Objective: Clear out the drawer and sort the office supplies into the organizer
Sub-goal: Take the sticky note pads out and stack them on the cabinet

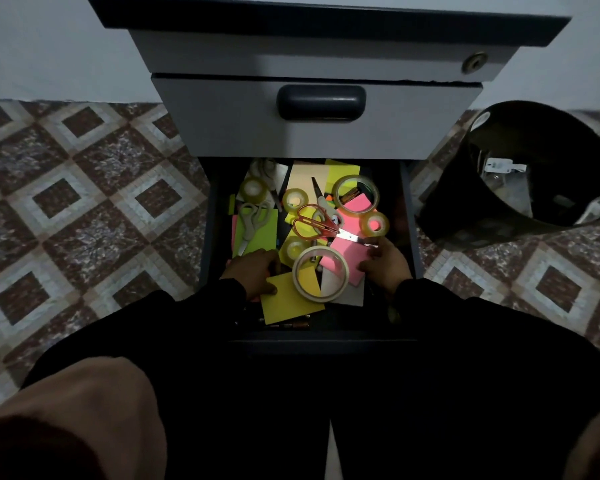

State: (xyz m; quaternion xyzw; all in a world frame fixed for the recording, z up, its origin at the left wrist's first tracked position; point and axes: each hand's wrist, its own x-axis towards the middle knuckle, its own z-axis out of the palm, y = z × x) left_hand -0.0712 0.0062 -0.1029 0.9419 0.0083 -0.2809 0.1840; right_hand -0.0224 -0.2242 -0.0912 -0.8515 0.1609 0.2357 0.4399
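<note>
**Drawer still full; sorting barely begun**

Head view: The open drawer (407, 216) at the bottom of the cabinet (319, 57) is seen crowded with supplies, so little or nothing can be judged cleared. No organizer is shown in this view. Left inside are several tape rolls, among them a large pale tape roll (321, 273) near the front and a large clear tape roll (356, 194) at the back right, plus sticky notes in yellow, green and pink, and what look like batteries along the front edge.

The red scissors (317, 223) are laid across the middle of the pile, long axis running diagonally, handles to the back left and blade tips pointed to the front right, toward the right hand. A grey pair of scissors (253, 221) lies on a green pad, handles to the back, blades toward the front.

The left hand (253, 271) is placed on the yellow note pad (290, 301), fingers bent at its edge; a firm hold cannot be confirmed. The right hand (385, 263) is set at the pink note pad (347, 258), fingers curled against its side; whether it is gripped cannot be told in the dim light.

A black bin (520, 174) lies tipped on the tiled floor (84, 202) to the right.
</note>
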